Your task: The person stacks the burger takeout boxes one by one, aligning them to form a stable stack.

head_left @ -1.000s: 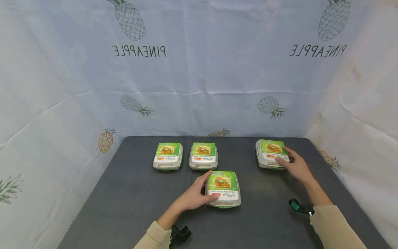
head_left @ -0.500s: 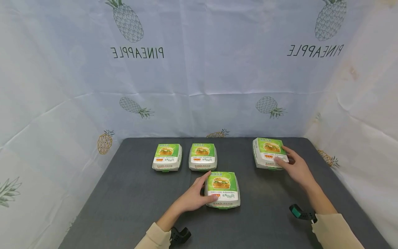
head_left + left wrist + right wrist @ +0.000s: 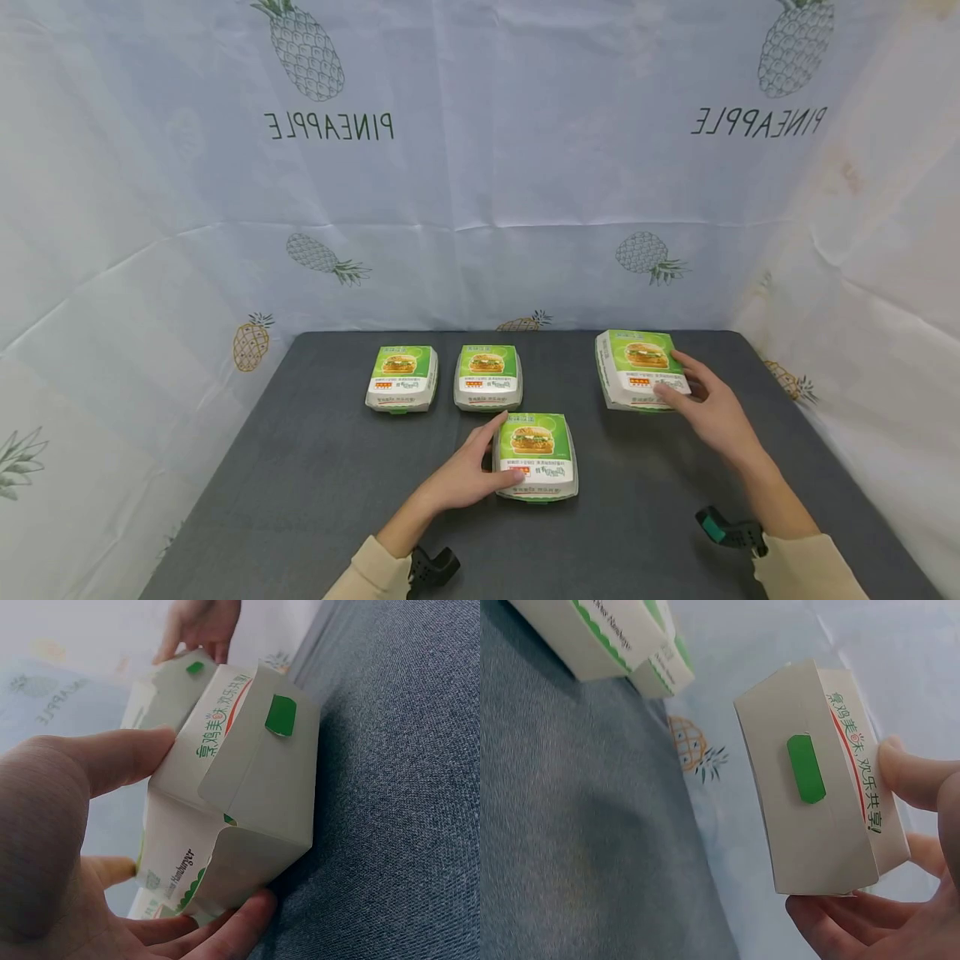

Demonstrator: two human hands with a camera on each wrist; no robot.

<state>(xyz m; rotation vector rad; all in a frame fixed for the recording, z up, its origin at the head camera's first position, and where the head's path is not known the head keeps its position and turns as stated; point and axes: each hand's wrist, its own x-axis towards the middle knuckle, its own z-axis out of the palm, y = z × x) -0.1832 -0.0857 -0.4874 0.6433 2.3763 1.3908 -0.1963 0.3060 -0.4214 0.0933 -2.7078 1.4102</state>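
My left hand (image 3: 467,473) grips the left side of the front hamburger box (image 3: 542,457), which sits on the dark table. Its thumb presses the lid's near edge and the other fingers reach around the side and low edge, as the left wrist view shows. Over at the back right, my right hand (image 3: 712,410) holds another hamburger box (image 3: 637,360) by its right side. That box is raised and slightly tilted, and the right wrist view shows its white front face with a green tab (image 3: 806,769) off the table surface. Both lids are closed.
Two more hamburger boxes stand side by side toward the back of the dark table (image 3: 315,492): a left one (image 3: 402,379) and a middle one (image 3: 488,379), just behind the front box. A pineapple-print cloth (image 3: 540,175) hangs around the table's back and sides.
The right hand's box has come up off the table and shifted a little to the left. My left hand and the front box have stayed in place.
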